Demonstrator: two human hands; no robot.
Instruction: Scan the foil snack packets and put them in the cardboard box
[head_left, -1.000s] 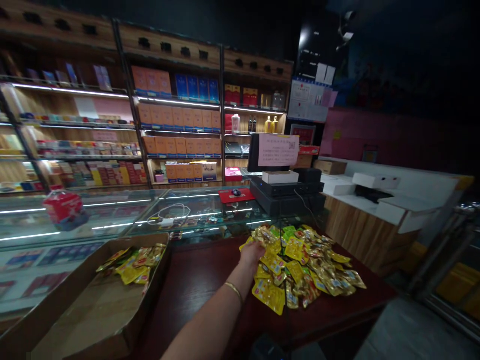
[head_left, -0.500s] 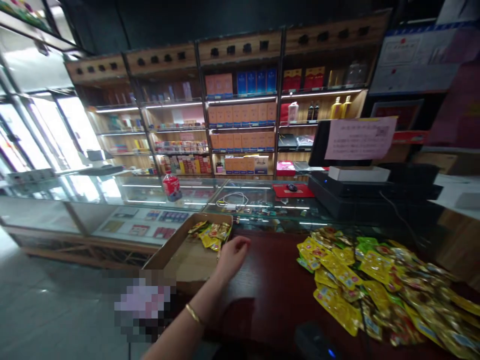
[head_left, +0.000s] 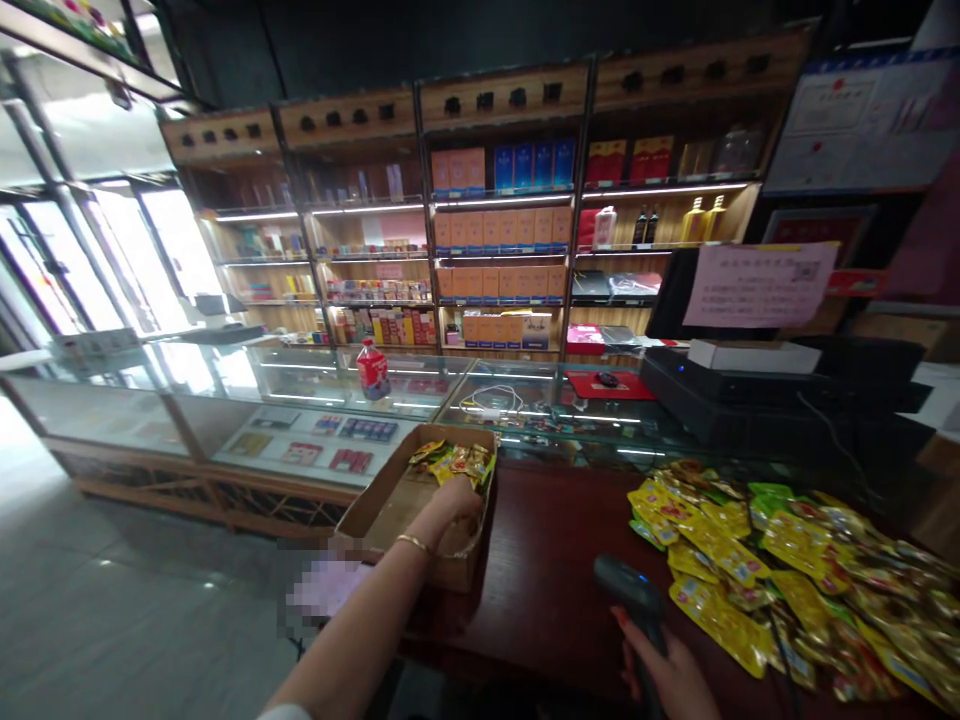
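My left hand (head_left: 459, 500) reaches into a shallow cardboard box (head_left: 367, 512). Its fingers curl downward beside several small yellow and gold snack packets (head_left: 466, 462) at the box's far end, and the fingertips are hidden. A gold bangle circles that wrist. Lower right, my right hand (head_left: 664, 665) is wrapped round the handle of a black barcode scanner (head_left: 628, 588) with a small blue light. The scanner's head is over the dark red tabletop (head_left: 544, 540). To its right lies a large loose heap of shiny yellow, gold and green snack packets (head_left: 795, 560).
A glass display counter (head_left: 300, 375) runs behind the box, with a red-labelled bottle (head_left: 373, 370) and a white cable (head_left: 491, 400) on it. A monitor bearing a pink paper sheet (head_left: 761, 285) stands at right. Stocked shelves (head_left: 502, 230) line the wall.
My left hand has moved from above the box's right edge down into the box. My right hand has come into view, gripping the scanner, which is now higher in view.
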